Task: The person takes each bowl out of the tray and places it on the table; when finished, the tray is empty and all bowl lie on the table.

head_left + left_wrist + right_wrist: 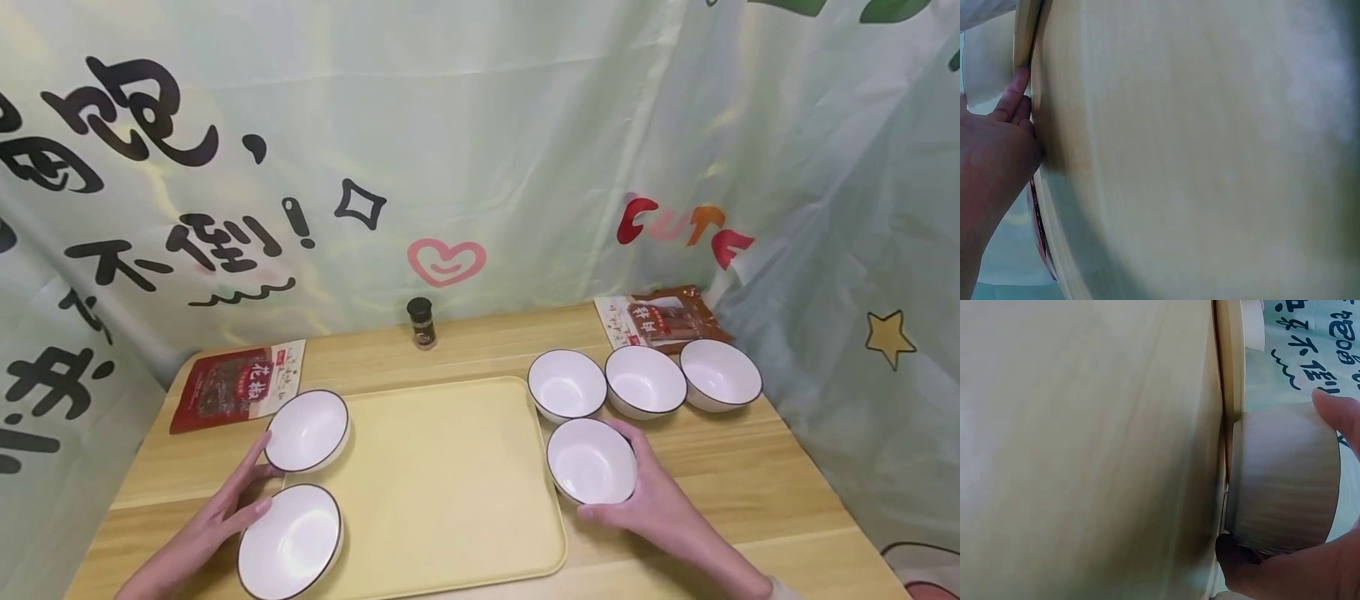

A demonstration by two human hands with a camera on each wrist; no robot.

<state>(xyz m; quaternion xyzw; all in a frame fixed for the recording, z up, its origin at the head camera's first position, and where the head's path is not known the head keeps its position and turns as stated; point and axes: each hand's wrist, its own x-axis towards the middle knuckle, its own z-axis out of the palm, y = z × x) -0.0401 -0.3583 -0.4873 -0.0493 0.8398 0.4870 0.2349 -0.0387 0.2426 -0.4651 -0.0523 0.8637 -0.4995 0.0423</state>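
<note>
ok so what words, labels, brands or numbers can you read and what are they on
"CUTE", multicoloured, on the pale green fabric backdrop
"饱,", black, on the backdrop
"不倒!", black, below it
"花椒", on the flat red packet
Unreadable, too small or blurred: characters on the brown plastic packet, label on the small black-lidded jar
Other black backdrop characters: cut off or distorted, unsure
</note>
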